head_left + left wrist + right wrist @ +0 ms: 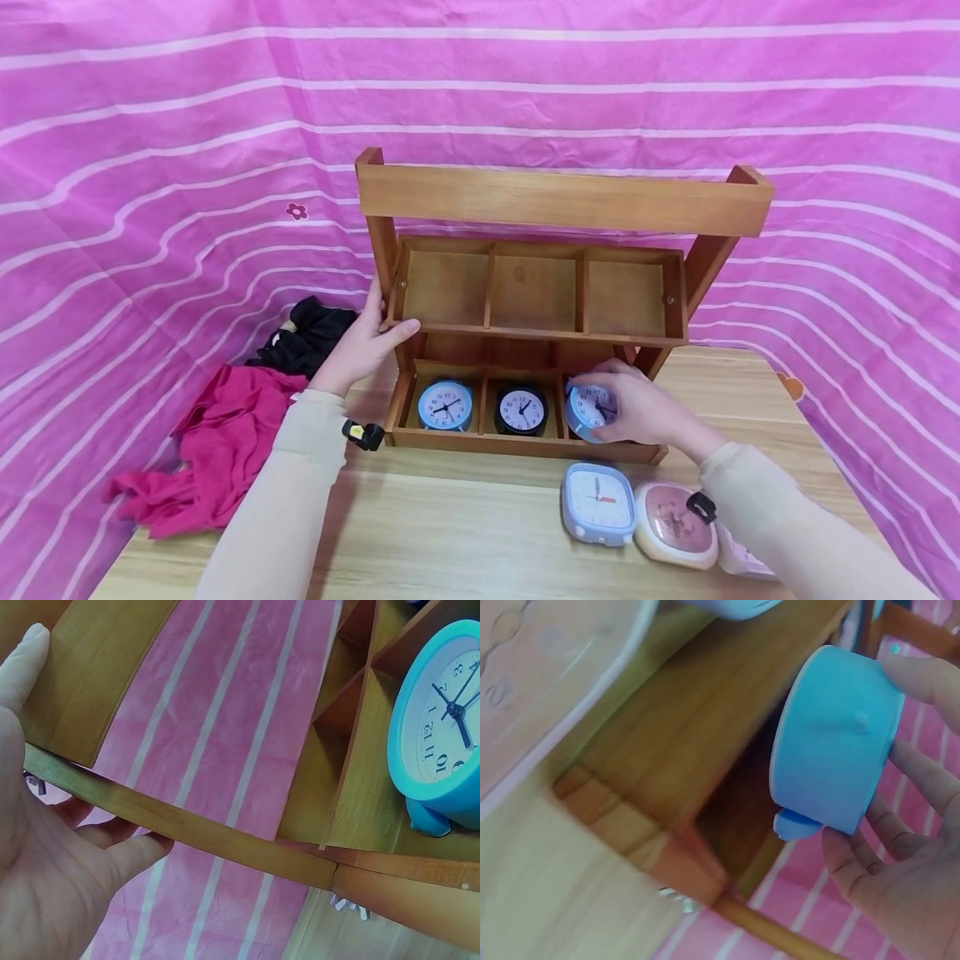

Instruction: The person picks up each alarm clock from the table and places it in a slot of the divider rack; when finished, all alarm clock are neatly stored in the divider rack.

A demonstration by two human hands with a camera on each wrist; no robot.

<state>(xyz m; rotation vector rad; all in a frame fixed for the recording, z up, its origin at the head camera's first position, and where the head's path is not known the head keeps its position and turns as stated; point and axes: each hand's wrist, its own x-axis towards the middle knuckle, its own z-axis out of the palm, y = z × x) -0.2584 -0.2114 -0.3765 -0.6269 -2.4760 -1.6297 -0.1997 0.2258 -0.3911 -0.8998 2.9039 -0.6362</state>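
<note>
A two-tier wooden shelf (562,200) stands on the table, each tier split into three compartments. My left hand (358,346) grips its left side, thumb over the upper tier's edge and fingers around the side post (202,825). In the lower tier, a round blue alarm clock (446,406) occupies the left compartment and a round black alarm clock (521,411) the middle one. At the right compartment, my right hand (637,404) holds another round blue alarm clock (587,404) by its body. The right wrist view shows its smooth side (836,735) and a small foot, with thumb and fingers at the back rim.
In front of the shelf's right end lie a light-blue square clock (598,504), a pink-and-cream clock (677,529) and a pale pink one (738,557) partly behind my right forearm. Crumpled magenta cloth (225,442) and black cloth (307,333) lie at left. Pink striped fabric (525,100) hangs behind.
</note>
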